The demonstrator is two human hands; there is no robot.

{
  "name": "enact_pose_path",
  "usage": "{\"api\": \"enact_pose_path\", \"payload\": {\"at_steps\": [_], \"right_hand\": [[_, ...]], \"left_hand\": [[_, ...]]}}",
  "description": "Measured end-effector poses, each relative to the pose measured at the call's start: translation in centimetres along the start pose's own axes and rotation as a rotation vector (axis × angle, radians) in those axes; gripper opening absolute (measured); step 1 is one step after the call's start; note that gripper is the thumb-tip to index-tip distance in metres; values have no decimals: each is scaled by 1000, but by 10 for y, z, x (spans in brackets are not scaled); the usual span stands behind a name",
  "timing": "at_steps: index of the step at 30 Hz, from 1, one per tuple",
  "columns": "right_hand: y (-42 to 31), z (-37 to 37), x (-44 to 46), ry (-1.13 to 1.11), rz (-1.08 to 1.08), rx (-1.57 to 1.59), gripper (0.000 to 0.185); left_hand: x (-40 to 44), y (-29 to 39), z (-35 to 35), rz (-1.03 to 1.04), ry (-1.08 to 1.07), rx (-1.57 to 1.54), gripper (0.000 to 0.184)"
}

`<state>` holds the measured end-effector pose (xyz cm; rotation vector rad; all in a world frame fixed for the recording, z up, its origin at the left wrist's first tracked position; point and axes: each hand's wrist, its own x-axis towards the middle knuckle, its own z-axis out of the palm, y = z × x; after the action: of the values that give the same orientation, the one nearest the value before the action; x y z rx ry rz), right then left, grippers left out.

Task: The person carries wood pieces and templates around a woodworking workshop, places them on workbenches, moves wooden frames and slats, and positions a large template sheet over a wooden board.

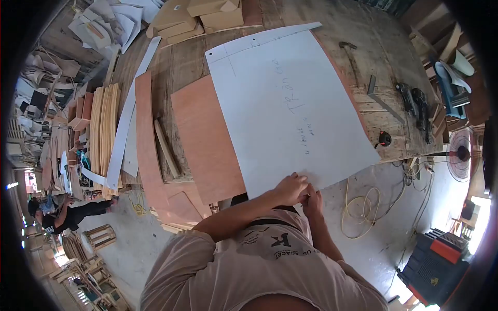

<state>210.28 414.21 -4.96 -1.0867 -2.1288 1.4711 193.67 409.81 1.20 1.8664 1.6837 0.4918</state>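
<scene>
A large white sheet (280,119) with handwriting and pencil lines lies on the wooden workbench (189,52), partly over a reddish-brown board (205,140). At the sheet's near edge my left hand (291,188) has its fingers curled in. Close against it is my right hand (312,201), its fingers bent and pressed together. Whatever lies between the fingers is too small to make out. The near corner of the sheet reaches past the bench edge toward my shirt.
On the right of the bench lie a hammer (350,54), a metal square (383,99), a tape measure (384,139) and a black power tool (415,106). Wood strips (104,129) are stacked left. A coiled hose (358,212) is on the floor. A person (67,213) is far left.
</scene>
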Motion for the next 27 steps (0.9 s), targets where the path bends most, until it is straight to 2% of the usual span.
{"api": "enact_pose_path", "payload": {"at_steps": [1, 2, 3, 4, 5, 6, 7, 8, 9, 10, 12, 14, 16, 18, 19, 21, 22, 24, 26, 27], "right_hand": [[0, -6, 9, 191, 384, 432, 14], [-3, -13, 16, 382, 769, 862, 13], [-7, -27, 22, 499, 735, 838, 14], [-5, -43, 25, 616, 699, 811, 15], [7, -61, 25, 658, 638, 720, 17], [19, -79, 24, 697, 578, 628, 18], [30, -103, 22, 812, 524, 605, 15], [39, -118, 26, 901, 466, 588, 12], [38, -131, 27, 899, 461, 578, 12], [28, -146, 27, 848, 416, 536, 11], [14, -164, 28, 795, 368, 483, 10], [7, -174, 30, 588, 493, 471, 10], [17, -178, 29, 624, 475, 441, 10], [29, -177, 32, 647, 456, 425, 10], [33, -178, 35, 631, 424, 385, 10], [56, -180, 43, 598, 388, 341, 10], [82, -181, 51, 601, 374, 303, 10], [107, -191, 67, 579, 351, 265, 11], [120, -200, 75, 576, 383, 132, 14], [122, -214, 83, 533, 416, 14, 12]], "left_hand": [[6, -5, -12, -47, 42, -261, 45], [7, -17, -23, -85, 268, -239, 45], [4, -34, -37, -122, 493, -214, 45], [-2, -59, -54, -310, 575, -255, 44], [-12, -79, -71, -540, 746, -214, 44], [-20, -138, -48, -646, 1067, -326, 41], [-26, -194, -50, -954, 808, -1013, 36], [-33, -182, -86, -1073, 795, -1051, 31], [-35, -164, -120, -1193, 779, -1088, 26], [-33, -178, -120, -1192, 780, -1099, 26], [-25, -210, -110, -1015, 907, -1473, 18], [-15, -220, -106, -1036, 870, -1407, 17], [1, -237, -94, -1056, 832, -1341, 17], [14, -259, -75, -884, 970, -1347, 16], [13, -241, -83, -891, 988, -1350, 16], [4, -186, -111, -577, 1157, -1236, 15], [-7, -180, -101, -585, 1175, -1235, 15], [-34, -167, -71, -586, 1148, -1038, 13], [-67, -148, -24, -621, 1174, -1292, 13], [-81, -129, -10, -759, 1225, -1347, 13]]}}
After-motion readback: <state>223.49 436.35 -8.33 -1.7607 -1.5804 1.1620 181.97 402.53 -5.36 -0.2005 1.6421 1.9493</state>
